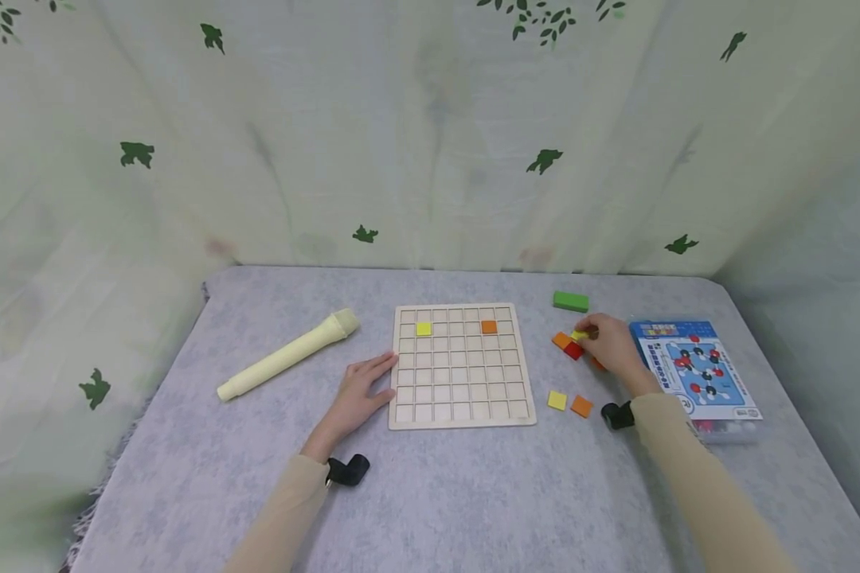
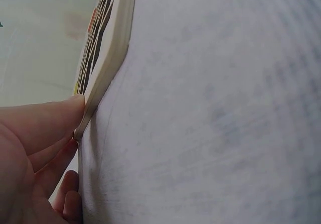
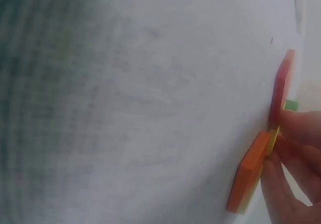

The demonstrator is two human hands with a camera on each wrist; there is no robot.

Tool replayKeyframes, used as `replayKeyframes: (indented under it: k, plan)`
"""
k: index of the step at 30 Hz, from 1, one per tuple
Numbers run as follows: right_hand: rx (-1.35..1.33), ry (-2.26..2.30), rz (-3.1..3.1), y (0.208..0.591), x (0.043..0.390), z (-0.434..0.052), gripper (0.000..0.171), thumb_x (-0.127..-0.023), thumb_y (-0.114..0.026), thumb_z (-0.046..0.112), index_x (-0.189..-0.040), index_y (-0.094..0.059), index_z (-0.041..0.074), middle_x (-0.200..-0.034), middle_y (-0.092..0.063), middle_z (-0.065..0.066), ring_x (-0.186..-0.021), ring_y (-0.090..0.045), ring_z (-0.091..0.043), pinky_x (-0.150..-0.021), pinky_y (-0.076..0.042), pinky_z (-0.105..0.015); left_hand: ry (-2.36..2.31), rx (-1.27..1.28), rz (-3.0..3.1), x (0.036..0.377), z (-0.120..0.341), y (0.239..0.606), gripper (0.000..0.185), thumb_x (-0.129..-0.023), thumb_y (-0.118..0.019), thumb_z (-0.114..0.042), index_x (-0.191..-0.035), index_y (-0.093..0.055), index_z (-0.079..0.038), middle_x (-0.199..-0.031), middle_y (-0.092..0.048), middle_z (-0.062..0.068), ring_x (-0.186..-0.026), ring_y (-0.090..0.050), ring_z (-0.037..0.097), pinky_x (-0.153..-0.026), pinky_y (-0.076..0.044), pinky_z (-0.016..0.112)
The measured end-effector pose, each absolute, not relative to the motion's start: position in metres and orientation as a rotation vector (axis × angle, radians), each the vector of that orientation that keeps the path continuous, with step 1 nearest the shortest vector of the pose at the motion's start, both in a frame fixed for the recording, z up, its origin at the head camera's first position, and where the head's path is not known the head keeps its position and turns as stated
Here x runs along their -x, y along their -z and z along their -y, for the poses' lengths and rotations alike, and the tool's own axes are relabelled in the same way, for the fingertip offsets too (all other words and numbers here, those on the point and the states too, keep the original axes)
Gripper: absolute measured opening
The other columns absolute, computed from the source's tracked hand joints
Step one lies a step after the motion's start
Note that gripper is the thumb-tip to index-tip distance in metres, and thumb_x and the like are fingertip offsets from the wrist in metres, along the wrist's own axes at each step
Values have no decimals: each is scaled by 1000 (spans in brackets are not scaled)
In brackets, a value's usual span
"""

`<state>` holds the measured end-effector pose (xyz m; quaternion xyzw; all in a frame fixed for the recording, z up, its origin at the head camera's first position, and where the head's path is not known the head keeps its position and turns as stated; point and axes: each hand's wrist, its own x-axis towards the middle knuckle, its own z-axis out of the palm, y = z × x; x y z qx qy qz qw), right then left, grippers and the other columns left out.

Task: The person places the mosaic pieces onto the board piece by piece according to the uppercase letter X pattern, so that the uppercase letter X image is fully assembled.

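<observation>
A wooden grid board [image 1: 463,424] lies at the middle of the table, with a yellow square tile [image 1: 424,329] and an orange square tile [image 1: 489,327] in its second row. My left hand [image 1: 356,398] touches the board's left edge with fingers extended; the thumb [image 2: 55,121] meets the rim. Right of the board, my right hand [image 1: 611,348] pinches another yellow tile [image 3: 272,139] between thumb and fingers. Around it lie a red tile [image 1: 573,350] and orange tiles, one [image 3: 249,170] close by the fingertips. The hand partly hides this small pile.
Nearer me lie a loose yellow tile [image 1: 557,400] and an orange tile [image 1: 581,406]. A green block [image 1: 570,302] sits behind the pile. A boxed molecule set [image 1: 698,374] stands at the right, beside the right forearm. A pale yellow tube [image 1: 287,356] lies at the left.
</observation>
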<state>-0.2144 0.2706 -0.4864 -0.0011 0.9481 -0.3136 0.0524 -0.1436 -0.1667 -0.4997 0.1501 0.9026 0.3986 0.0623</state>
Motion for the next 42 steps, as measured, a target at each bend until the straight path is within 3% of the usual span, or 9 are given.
replayKeyframes:
  k: [11,22,31,42]
  plan:
    - [65,1051,-2889,474,213,-256,28,-91,-64,8,-118,-60,1,-116,-57,-18,-103,-53,-34,-88,-46,-48,-1215,-481,-2734,144,169,503,57,-91,-64,-12,-143,-43,-4,-151,-36,9,-130,-29,32,-102,-25,51]
    - [554,1189,-2804,459,219,-164,23,-86,-67,-1,-109,-66,-1,-108,-64,-14,-100,-59,-29,-85,-48,-40,-1232,-507,-2737,143,170,503,56,-91,-64,-12,-143,-44,-3,-151,-36,9,-130,-29,33,-102,-25,51]
    - [620,1043,-2699,473,224,-89,24,-84,-67,1,-108,-69,7,-108,-64,-3,-95,-56,-18,-83,-47,-32,-1229,-490,-2736,143,170,502,56,-91,-64,-12,-143,-44,-3,-151,-36,9,-130,-29,32,-103,-25,51]
    - [674,833,-2761,473,231,-65,27,-82,-65,-3,-104,-70,11,-100,-64,1,-90,-55,-15,-81,-46,-30,-1215,-485,-2744,143,169,502,56,-91,-64,-12,-143,-44,-3,-151,-36,9,-130,-29,32,-103,-25,51]
